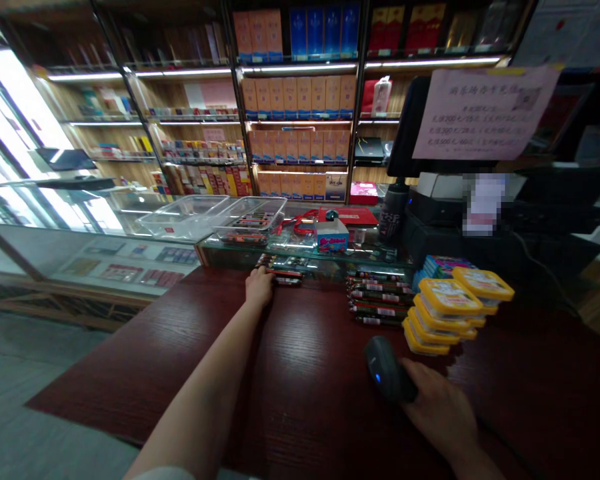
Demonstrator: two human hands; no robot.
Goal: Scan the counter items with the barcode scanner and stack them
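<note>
My right hand grips a black barcode scanner that shows a small blue light, just above the front of the dark wooden counter. My left hand reaches to the counter's far edge. Its fingers close round the left end of a few thin dark stick-shaped packets; how many it holds is hidden. More such packets lie stacked in the middle right. Beside them stands a pile of yellow-lidded plastic boxes.
Behind the counter edge, a glass shelf holds clear plastic trays, a small blue-and-pink box and a red flat box. A monitor with a pink paper sign stands right. Shelves of boxed goods line the wall.
</note>
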